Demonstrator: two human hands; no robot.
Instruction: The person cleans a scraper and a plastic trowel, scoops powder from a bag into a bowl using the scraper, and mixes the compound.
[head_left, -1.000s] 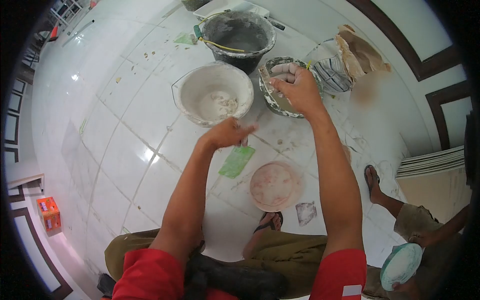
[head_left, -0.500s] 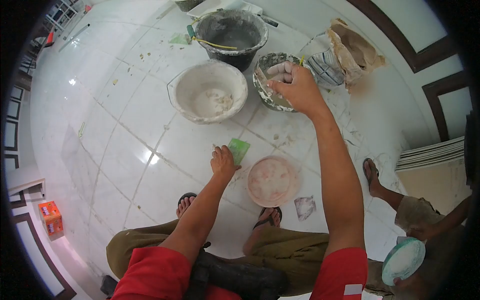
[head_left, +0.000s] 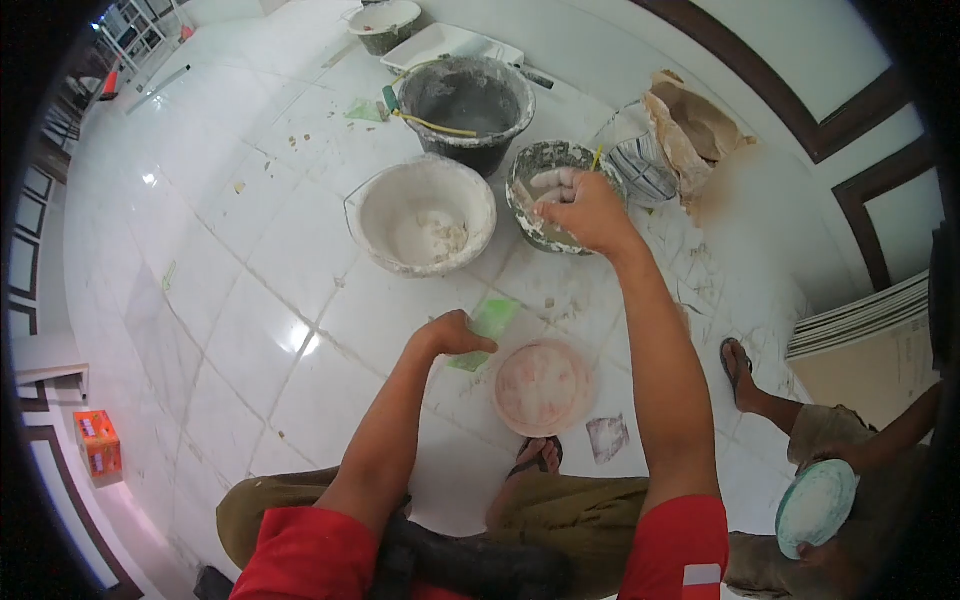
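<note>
A glossy white tiled floor (head_left: pixel 230 330), marked with dusty streaks, meets a white wall (head_left: pixel 620 50) trimmed with dark brown moulding. At the right, a second person in khaki shorts (head_left: pixel 825 435) is beside a stack of flat tan-faced panels (head_left: pixel 870 350), holding a round teal dish (head_left: pixel 815 510) covered in white. A torn brown paper sack (head_left: pixel 700 125) slumps along the wall. A large black bucket (head_left: pixel 480 152) with a yellow-corded handle stands behind the others. In front, a whitish round bucket (head_left: pixel 390 215) holds pale lumps; to its right, a dark bucket smeared with white (head_left: pixel 550 238) contains greyish-green material. A white rectangular tray (head_left: pixel 440 45) lies beyond them. A shallow round pink basin (head_left: pixel 503 385), coated with whitish residue, sits near the left hand (head_left: pixel 455 335), which is clamped on a translucent green rectangular sheet (head_left: pixel 495 318), thumb over its edge. The right hand (head_left: pixel 575 205), fingers powdered, partly blocks the smeared bucket; its fingers curl around what looks like a pale flat scraper (head_left: pixel 522 196), though I cannot tell whether they grip it.
</note>
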